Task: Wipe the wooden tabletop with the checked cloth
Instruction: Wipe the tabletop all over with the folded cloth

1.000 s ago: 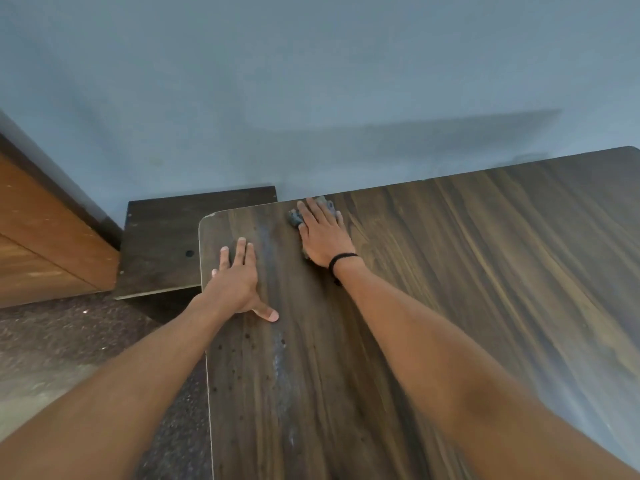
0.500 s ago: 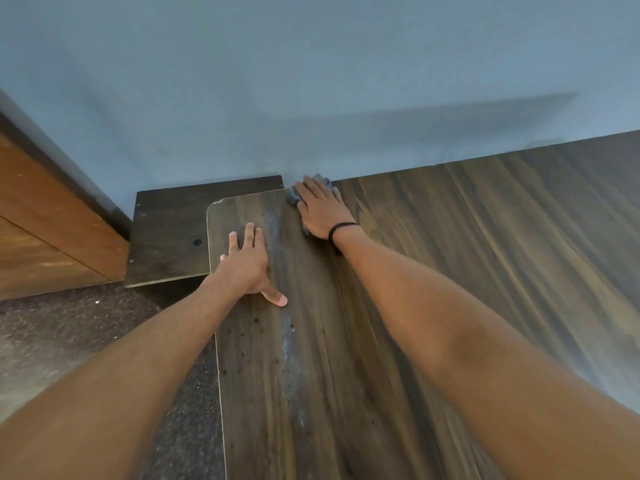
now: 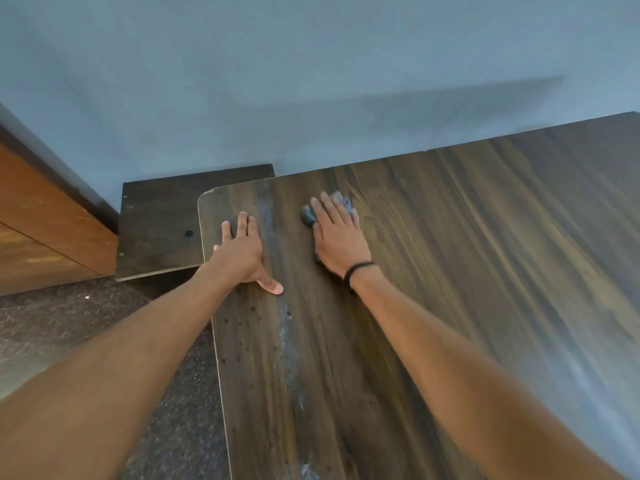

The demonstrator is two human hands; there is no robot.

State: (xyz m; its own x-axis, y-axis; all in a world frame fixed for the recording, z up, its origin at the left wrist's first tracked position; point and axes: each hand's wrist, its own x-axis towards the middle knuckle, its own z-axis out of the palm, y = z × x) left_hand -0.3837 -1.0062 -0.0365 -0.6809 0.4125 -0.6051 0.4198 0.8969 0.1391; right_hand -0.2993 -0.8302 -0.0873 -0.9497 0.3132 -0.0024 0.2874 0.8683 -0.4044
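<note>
Grey-blue checked cloth (image 3: pixel 308 213), bunched, pressed flat on dark wooden tabletop (image 3: pixel 450 271) under right hand (image 3: pixel 341 240), just right of pale dusty streak (image 3: pixel 268 216); fingers straight, close together. Left hand (image 3: pixel 242 252) laid flat just left of streak, thumb splayed. Risk: unpinched cloth slipped out mid-stroke; streak missed.

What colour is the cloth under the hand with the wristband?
Grey-blue; the cloth peeks out beneath the right hand, seen in the head view.

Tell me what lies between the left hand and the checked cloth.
Head view: only bare wooden tabletop with a pale streak, between left hand and checked cloth.
</note>
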